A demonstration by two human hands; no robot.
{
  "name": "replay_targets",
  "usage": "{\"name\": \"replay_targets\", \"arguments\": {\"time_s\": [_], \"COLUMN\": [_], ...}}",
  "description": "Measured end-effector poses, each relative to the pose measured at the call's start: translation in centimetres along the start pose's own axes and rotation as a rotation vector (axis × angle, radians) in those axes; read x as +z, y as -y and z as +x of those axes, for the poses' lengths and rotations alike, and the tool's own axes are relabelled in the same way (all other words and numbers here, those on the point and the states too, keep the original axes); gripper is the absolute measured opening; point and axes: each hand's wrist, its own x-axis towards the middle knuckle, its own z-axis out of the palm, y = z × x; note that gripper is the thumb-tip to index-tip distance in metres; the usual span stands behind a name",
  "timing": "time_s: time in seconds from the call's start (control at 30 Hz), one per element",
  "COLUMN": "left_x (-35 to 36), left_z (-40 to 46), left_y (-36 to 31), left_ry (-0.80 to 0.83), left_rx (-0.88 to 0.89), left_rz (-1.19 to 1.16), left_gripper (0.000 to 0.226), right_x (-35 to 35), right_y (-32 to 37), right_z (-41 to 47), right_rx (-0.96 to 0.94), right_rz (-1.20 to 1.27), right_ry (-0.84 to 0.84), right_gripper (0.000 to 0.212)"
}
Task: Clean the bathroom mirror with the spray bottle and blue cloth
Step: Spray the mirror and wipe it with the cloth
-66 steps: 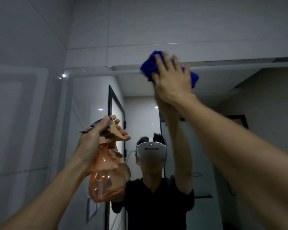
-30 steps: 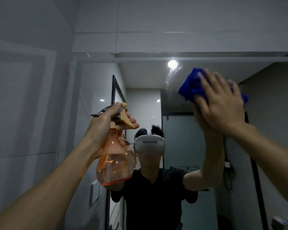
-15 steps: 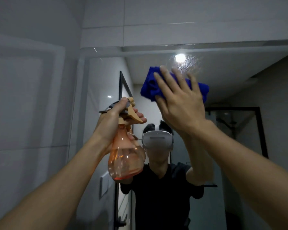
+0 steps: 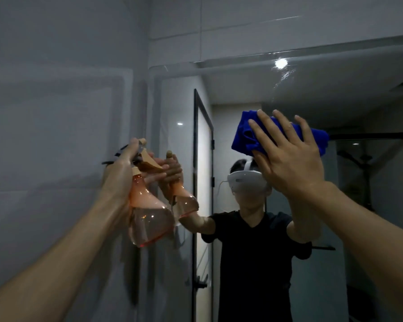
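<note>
The bathroom mirror [image 4: 242,89] fills the wall ahead and to the right. My right hand [image 4: 291,163] presses the folded blue cloth [image 4: 244,135] flat against the glass with straight, spread fingers. My left hand [image 4: 123,175] grips the neck and trigger of an orange see-through spray bottle [image 4: 149,219], held upright close to the mirror's left edge. Its twin shows in the glass beside it. A trail of spray droplets [image 4: 284,77] glints on the glass above the cloth, under a reflected ceiling light.
A grey tiled wall [image 4: 56,135] stands on the left, meeting the mirror's left edge. The mirror reflects a person in a black shirt with a white headset, a black-framed door [image 4: 203,182] and a dark glass partition [image 4: 370,182].
My right hand has slid the cloth down the glass, away from the top edge and the light. The view has shifted, and the bottle now sits nearer the mirror.
</note>
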Motion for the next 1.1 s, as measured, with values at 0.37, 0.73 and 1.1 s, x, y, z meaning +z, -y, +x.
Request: {"name": "replay_targets", "arguments": {"time_s": [0.37,0.73,1.1], "left_x": [-1.1,-3.0,-3.4], "left_z": [-1.5,-3.7,-3.3], "left_y": [-0.2,-1.3,-0.2], "left_ry": [-0.03,0.208,0.212], "left_rx": [0.045,0.086,0.056], "left_rz": [0.042,-0.11,-0.228], "left_gripper": [0.036,0.044,0.044], "right_x": [-0.5,-0.6,0.4], "right_y": [0.3,7.2,16.2], "right_z": [0.4,14.5,9.6], "right_rx": [0.056,0.21,-0.299], "right_rz": [0.058,0.158,0.167], "right_ry": [0.002,-0.027,0.013], "right_gripper": [0.062,0.06,0.066]}}
